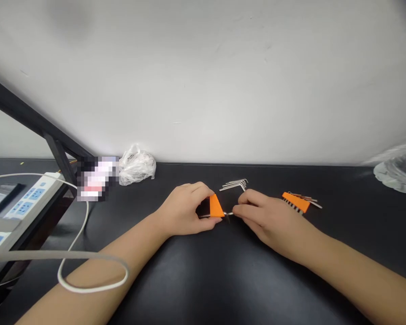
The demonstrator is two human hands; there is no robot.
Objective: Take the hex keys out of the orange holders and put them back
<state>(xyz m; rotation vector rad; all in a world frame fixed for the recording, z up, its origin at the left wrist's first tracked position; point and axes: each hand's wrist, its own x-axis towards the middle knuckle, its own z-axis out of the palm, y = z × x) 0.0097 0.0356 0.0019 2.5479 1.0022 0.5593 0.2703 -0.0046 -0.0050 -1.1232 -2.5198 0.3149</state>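
Observation:
My left hand [189, 208] grips an orange hex key holder [216, 206] between thumb and fingers, just above the black table. A metal key sticks out of the holder's right side. My right hand [262, 214] is closed, its fingertips pinching the end of this hex key [229, 213]. Behind my right hand lies a fanned row of several loose L-shaped hex keys [235, 184]. Right of that hand rests a second orange holder [297, 201] with black stripes along its edge and several thin keys protruding from it.
A crumpled clear plastic bag [137, 164] lies by the wall. On the left are white power strips [30, 201], a black metal frame [59, 155] and a white cable [84, 221] looping over my left forearm. Clear plastic packaging [401, 169] sits at the far right.

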